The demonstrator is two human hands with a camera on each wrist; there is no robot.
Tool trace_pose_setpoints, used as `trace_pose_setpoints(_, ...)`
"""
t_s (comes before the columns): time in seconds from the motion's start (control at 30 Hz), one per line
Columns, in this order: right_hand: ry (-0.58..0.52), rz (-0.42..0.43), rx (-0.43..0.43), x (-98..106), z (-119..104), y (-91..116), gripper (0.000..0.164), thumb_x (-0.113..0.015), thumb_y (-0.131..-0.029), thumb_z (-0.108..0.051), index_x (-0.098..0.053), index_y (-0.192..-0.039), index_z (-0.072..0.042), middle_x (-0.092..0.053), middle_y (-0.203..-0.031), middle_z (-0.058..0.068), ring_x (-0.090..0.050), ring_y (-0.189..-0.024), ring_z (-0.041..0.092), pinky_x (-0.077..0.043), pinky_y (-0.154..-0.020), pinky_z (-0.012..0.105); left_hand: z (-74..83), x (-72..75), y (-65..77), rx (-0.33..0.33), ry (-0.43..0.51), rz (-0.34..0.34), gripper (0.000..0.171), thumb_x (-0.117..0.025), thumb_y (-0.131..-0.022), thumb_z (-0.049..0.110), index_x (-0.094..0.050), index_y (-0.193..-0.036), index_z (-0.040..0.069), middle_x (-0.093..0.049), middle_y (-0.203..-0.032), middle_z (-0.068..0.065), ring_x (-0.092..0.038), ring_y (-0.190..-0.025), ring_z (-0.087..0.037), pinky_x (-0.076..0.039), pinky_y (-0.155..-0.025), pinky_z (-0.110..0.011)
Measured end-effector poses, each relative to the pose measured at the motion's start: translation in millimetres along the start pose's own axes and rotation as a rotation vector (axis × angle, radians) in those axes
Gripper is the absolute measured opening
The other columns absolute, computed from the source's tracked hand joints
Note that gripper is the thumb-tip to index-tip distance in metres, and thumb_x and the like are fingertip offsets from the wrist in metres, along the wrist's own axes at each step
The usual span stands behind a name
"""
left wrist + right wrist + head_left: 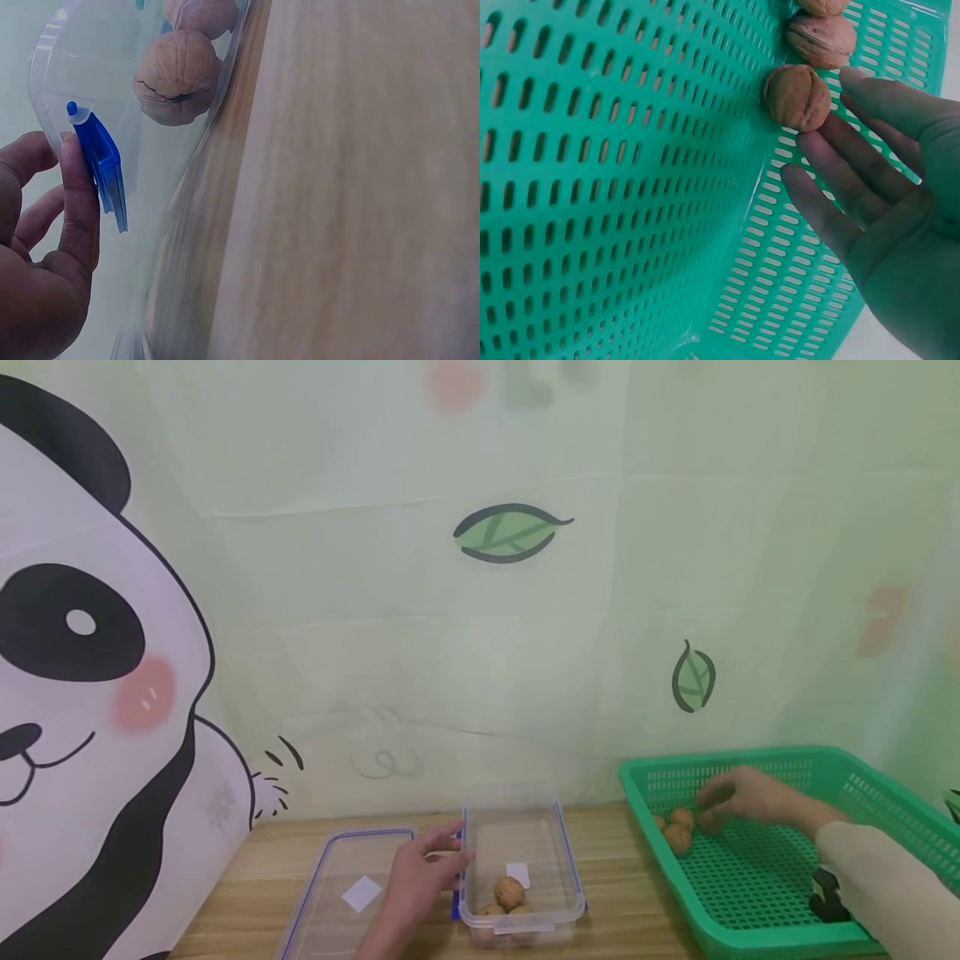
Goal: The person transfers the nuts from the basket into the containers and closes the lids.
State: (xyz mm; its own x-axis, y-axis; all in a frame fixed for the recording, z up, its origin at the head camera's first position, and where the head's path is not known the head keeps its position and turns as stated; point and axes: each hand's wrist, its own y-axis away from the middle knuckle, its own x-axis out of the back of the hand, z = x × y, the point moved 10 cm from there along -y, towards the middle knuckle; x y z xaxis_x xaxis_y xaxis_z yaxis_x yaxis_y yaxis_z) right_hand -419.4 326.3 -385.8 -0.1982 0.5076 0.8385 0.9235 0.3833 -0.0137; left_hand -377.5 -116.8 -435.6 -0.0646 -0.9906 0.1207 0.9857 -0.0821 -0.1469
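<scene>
A clear plastic container with blue side latches stands at the middle of the table, with several walnuts at its near end. My left hand touches its left rim, fingertips right beside a blue latch in the left wrist view. My right hand reaches into a green perforated basket on the right. Its fingers are extended, with the tips at a walnut by the basket wall. Another walnut lies just beyond that one.
A clear lid with a blue seal and a white label lies on the wooden table left of the container. Behind the table hangs a pale green cloth printed with a panda and leaves. The basket's walls rise around my right hand.
</scene>
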Motion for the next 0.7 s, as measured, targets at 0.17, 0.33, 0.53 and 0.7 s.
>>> trace_pose_setpoints(0.17, -0.005, -0.051, 0.002, -6.4, 0.9, 0.5, 0.020, -0.080, -0.092, -0.011, -0.077, -0.107, 0.001, -0.075, -0.105, 0.011, -0.070, -0.094, 0.028, -0.064, -0.079, 0.047, 0.2, 0.4, 0.2, 0.002, -0.002, 0.001, 0.054, -0.080, -0.092, 0.006, -0.062, -0.142, -0.006, -0.067, -0.119, -0.022, -0.072, -0.088, -0.029, -0.067, -0.071, -0.033)
trace_pose_setpoints(0.33, -0.014, -0.076, -0.019, -8.4, 3.6, 0.8, 0.018, -0.081, -0.090, -0.010, -0.077, -0.105, -0.001, -0.075, -0.102, 0.008, -0.068, -0.090, 0.021, -0.063, -0.073, 0.039, -0.6, 0.9, -0.6, 0.007, -0.001, 0.004, 0.054, -0.081, -0.093, 0.006, -0.062, -0.142, -0.006, -0.067, -0.120, -0.022, -0.072, -0.085, -0.027, -0.067, -0.071, -0.033)
trace_pose_setpoints(0.53, 0.001, -0.086, -0.027, -9.2, 5.0, -0.1, 0.020, -0.082, -0.090, -0.011, -0.077, -0.105, 0.000, -0.075, -0.103, 0.008, -0.070, -0.092, 0.024, -0.064, -0.075, 0.040, -2.2, 1.2, -0.8, 0.007, -0.011, -0.002, 0.055, -0.081, -0.093, 0.007, -0.061, -0.143, -0.005, -0.067, -0.121, -0.023, -0.071, -0.080, -0.024, -0.066, -0.071, -0.033)
trace_pose_setpoints(0.7, 0.000, -0.087, -0.038, -7.3, 5.4, 0.3, 0.022, -0.081, -0.091, -0.012, -0.076, -0.108, 0.001, -0.075, -0.106, 0.010, -0.070, -0.094, 0.026, -0.064, -0.078, 0.044, -3.3, 0.7, -0.2, 0.009, -0.009, -0.006, 0.054, -0.081, -0.093, 0.008, -0.062, -0.142, -0.005, -0.067, -0.121, -0.023, -0.071, -0.078, -0.022, -0.066, -0.070, -0.032)
